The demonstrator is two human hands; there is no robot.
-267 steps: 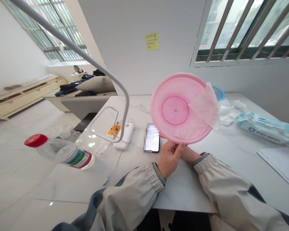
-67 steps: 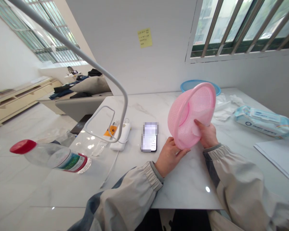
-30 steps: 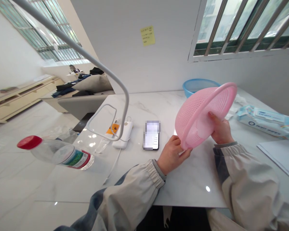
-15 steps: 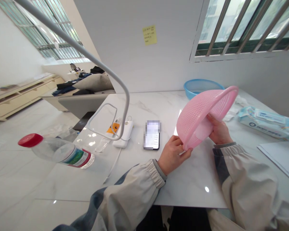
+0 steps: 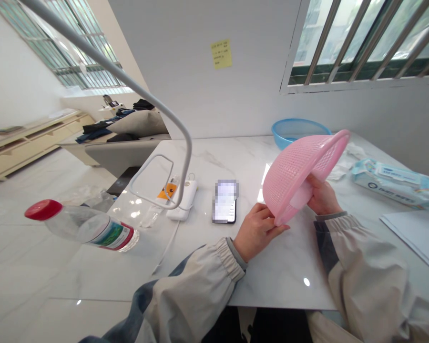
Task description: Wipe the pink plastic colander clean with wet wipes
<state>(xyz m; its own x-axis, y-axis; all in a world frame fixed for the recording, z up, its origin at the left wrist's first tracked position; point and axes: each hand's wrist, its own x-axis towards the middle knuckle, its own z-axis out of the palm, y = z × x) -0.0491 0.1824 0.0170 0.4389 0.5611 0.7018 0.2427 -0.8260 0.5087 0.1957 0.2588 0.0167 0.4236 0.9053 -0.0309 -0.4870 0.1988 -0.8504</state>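
Note:
Both of my hands hold a pink plastic mesh basket (image 5: 293, 178), tilted on its side above the marble table (image 5: 282, 271). My left hand (image 5: 257, 231) grips its lower rim. My right hand (image 5: 323, 195) is curled inside the bowl, pressing a pale, thin wipe (image 5: 300, 194) against the mesh. The mesh and rim hide most of that wipe and part of my right fingers.
A blue plastic basin (image 5: 296, 129) stands behind the basket. To the right lie a packet of wet wipes (image 5: 395, 183) and a sheet of paper (image 5: 414, 238). To the left are a blurred phone (image 5: 225, 202), a white power bank (image 5: 186, 200), a lying water bottle (image 5: 89, 228) and a white lamp arm (image 5: 146, 107).
Since the earliest frame, the basket has turned from facing me to lying tilted on its side, and the wipe has moved inside it under my right hand. In the last half second, little has shifted.

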